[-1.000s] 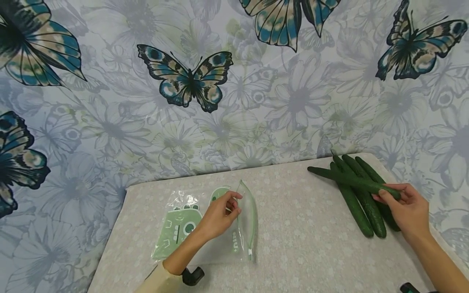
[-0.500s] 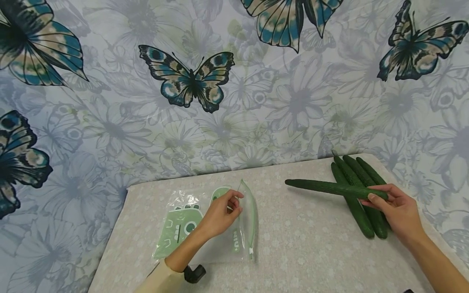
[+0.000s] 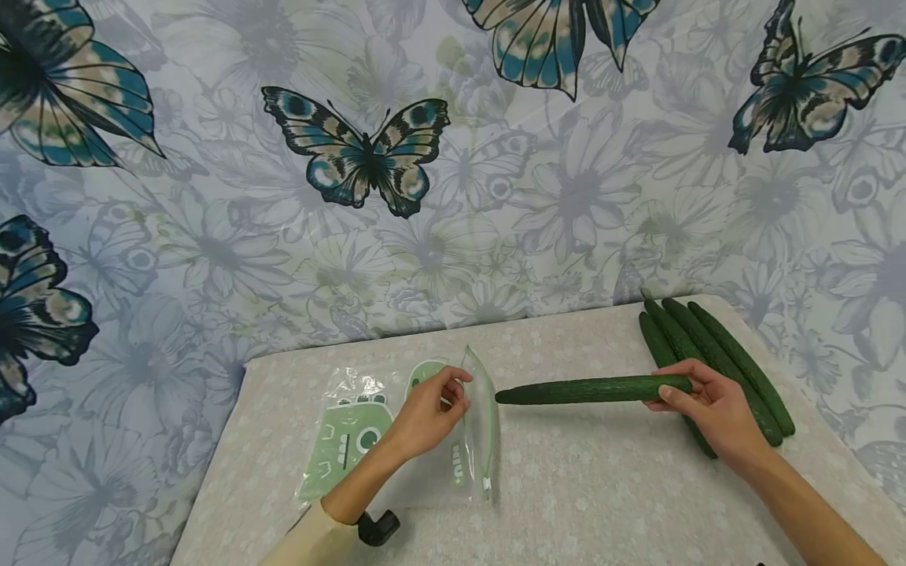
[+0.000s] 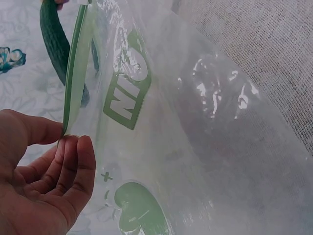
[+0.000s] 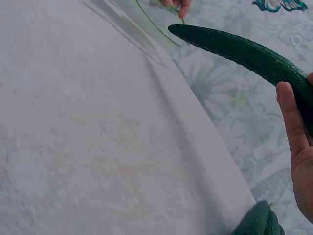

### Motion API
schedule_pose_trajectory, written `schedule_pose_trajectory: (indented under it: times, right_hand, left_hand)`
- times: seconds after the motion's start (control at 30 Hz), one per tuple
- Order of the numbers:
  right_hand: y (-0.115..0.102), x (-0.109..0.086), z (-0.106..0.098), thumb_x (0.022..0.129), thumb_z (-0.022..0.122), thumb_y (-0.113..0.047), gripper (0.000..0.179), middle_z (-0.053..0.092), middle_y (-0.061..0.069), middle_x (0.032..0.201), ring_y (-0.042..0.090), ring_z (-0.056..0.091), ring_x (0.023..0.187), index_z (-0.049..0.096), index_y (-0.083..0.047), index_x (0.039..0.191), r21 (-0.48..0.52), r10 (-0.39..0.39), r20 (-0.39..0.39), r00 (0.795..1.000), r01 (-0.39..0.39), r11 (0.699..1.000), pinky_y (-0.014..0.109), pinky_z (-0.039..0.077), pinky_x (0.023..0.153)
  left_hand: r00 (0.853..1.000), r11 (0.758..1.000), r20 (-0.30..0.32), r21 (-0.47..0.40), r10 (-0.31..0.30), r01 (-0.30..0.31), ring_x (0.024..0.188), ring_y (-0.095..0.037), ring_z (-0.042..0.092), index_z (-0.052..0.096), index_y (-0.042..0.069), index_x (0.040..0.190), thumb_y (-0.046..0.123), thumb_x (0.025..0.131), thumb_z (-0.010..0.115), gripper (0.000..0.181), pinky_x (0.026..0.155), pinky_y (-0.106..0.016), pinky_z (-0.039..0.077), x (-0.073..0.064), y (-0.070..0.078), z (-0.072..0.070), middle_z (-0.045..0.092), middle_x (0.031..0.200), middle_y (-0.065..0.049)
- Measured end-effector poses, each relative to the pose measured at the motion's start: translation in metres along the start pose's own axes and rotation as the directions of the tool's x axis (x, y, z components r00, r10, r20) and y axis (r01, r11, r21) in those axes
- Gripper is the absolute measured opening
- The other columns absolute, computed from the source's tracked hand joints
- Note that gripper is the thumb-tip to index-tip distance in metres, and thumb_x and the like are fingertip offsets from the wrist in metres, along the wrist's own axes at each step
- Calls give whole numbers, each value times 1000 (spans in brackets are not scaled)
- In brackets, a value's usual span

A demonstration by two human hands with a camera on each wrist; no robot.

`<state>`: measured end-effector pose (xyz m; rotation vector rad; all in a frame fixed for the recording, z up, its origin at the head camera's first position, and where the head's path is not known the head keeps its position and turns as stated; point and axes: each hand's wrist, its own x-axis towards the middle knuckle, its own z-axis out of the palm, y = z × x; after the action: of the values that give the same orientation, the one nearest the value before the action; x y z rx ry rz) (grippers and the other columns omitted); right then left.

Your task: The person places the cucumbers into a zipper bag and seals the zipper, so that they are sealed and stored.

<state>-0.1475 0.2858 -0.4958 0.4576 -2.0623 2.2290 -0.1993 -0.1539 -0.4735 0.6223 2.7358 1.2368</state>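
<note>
My left hand [image 3: 428,413] pinches the green zip edge of a clear zip bag [image 4: 215,147] with green prints, which lies on the table. The bag's mouth stands parted on its right side. In my right hand [image 3: 715,405] a long dark green cucumber [image 3: 587,391] is held by its right end, thumb on the near side. It hangs level above the table, its far tip close to the bag's opening. The left wrist view has the cucumber [image 4: 54,41] beyond the zip edge. In the right wrist view the cucumber [image 5: 239,51] points toward the bag.
Several more cucumbers [image 3: 739,358] lie side by side at the table's back right corner. The table [image 3: 566,487] has a pale patterned cloth, and a butterfly-print backdrop [image 3: 495,196] rises behind it. A black strap piece [image 3: 378,528] sits at my left wrist.
My right hand has lifted the cucumber off the others and carried it left and slightly nearer, turning it level, toward the bag. My left hand has stayed at the bag's edge.
</note>
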Motion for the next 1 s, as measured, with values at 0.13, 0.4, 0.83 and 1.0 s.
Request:
schedule_pose_trajectory:
  times: [0.13, 0.4, 0.83, 1.0]
  right_hand:
    - [4, 2, 11, 105, 55, 13, 26, 78, 0, 110, 17, 83, 92, 64, 8, 128, 26, -11, 35, 999, 10, 1000, 31, 66, 88]
    - [12, 4, 30, 104, 58, 10, 23, 76, -2, 105, 21, 82, 89, 64, 9, 126, -6, 24, 80, 996, -24, 1000, 34, 67, 88]
    - [35, 18, 72, 104, 62, 7, 24, 78, -2, 106, 18, 82, 91, 58, 17, 125, 27, 22, 151, 988, -26, 999, 38, 68, 86]
    - [44, 22, 88, 103, 64, 6, 24, 79, -2, 107, 18, 82, 90, 58, 18, 123, 56, 23, 172, 985, -33, 998, 38, 68, 84]
  left_hand:
    - [1000, 1000, 5, 2, 11, -11, 86, -7, 67, 66, 13, 131, 9, 103, 71, 29, 78, -22, 62, 1, 1, 1, 69, 97, 0]
    - [1000, 1000, -4, -5, 8, -8, 84, -6, 67, 66, 15, 130, 11, 103, 72, 28, 79, -23, 61, 4, 6, 2, 68, 96, 3]
    - [1000, 999, -10, -38, 30, -30, 79, -5, 71, 67, 18, 129, 14, 103, 71, 27, 68, -24, 59, 7, 12, 3, 70, 102, 1]
    - [1000, 994, -9, -108, -6, 5, 77, -6, 74, 67, 20, 130, 15, 102, 72, 28, 67, -26, 62, 9, 15, 4, 70, 103, 1]
